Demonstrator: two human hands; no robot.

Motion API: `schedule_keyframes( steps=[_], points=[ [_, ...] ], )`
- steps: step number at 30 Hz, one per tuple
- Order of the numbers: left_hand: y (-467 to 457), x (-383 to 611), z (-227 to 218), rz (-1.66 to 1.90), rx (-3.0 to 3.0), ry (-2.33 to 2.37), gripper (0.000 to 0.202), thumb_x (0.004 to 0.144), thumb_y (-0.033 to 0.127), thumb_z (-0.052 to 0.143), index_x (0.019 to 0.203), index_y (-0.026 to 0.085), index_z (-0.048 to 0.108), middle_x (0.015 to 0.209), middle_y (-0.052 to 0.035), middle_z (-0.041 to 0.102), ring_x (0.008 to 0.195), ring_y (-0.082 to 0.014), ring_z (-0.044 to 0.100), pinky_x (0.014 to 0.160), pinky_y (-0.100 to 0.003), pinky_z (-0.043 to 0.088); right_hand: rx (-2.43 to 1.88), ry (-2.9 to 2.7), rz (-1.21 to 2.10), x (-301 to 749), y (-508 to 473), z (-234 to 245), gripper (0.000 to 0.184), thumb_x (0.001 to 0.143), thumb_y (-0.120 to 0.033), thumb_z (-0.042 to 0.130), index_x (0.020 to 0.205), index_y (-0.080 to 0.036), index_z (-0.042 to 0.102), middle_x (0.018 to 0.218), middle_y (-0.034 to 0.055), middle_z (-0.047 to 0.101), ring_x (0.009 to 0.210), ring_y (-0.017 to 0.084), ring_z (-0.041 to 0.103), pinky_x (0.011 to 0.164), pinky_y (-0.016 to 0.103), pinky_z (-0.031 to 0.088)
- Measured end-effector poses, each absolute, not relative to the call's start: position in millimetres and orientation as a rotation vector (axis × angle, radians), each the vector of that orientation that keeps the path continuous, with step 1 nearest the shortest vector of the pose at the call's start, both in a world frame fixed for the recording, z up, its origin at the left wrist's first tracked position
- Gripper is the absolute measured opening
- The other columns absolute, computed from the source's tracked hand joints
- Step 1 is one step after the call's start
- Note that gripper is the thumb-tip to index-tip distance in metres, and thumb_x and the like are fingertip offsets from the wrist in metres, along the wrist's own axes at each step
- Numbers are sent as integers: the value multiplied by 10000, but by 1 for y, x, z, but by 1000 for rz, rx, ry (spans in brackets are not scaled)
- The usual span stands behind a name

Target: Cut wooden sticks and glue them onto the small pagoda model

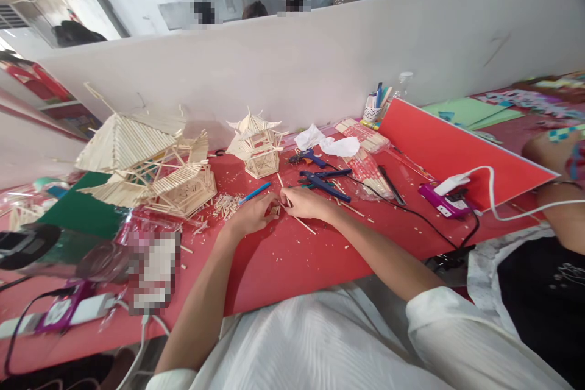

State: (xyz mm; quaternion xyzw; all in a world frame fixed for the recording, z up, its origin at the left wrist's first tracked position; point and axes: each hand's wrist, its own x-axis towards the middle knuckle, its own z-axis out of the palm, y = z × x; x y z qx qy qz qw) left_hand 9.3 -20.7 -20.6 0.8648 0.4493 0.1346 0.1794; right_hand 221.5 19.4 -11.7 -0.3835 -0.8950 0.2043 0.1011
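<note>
My left hand [253, 214] and my right hand [305, 202] meet on the red table [292, 256], fingers pinched together around thin wooden sticks [278, 206]. One long stick [302, 224] runs out under my right hand. A blue pen [256, 192] lies just beyond my left hand. A pile of short cut sticks [226, 204] sits to its left. A dark blue glue gun [322, 183] rests right behind my right hand.
Two stick-built model houses stand at the back: a large one [146, 164] on the left, a small pavilion [256, 145] in the middle. Crumpled tissue [329, 143], a pen cup [373, 111], a purple power strip [445, 201] with cables, and another person's arm [557, 195] at right.
</note>
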Motion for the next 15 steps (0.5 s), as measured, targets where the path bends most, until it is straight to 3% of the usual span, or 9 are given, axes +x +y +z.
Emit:
schedule_keyframes(
  steps=[6,15],
  points=[
    [-23,10,-17,363,2417,1260,337,893,268,607,1212,258,500,1213,-61,681,1135,-272,650,924,-388,515,-1082,-2612,615,225,20,-7,149,843,-88,636,930,-198,585,883,56,715,757,180,622,630,261,325],
    [-25,13,-12,375,2379,1273,302,890,228,595,1175,253,501,1122,-47,705,1028,-249,686,861,-354,518,-1049,-2623,605,227,21,-6,121,839,-148,673,934,-204,622,787,24,706,696,166,613,600,253,317]
  ],
)
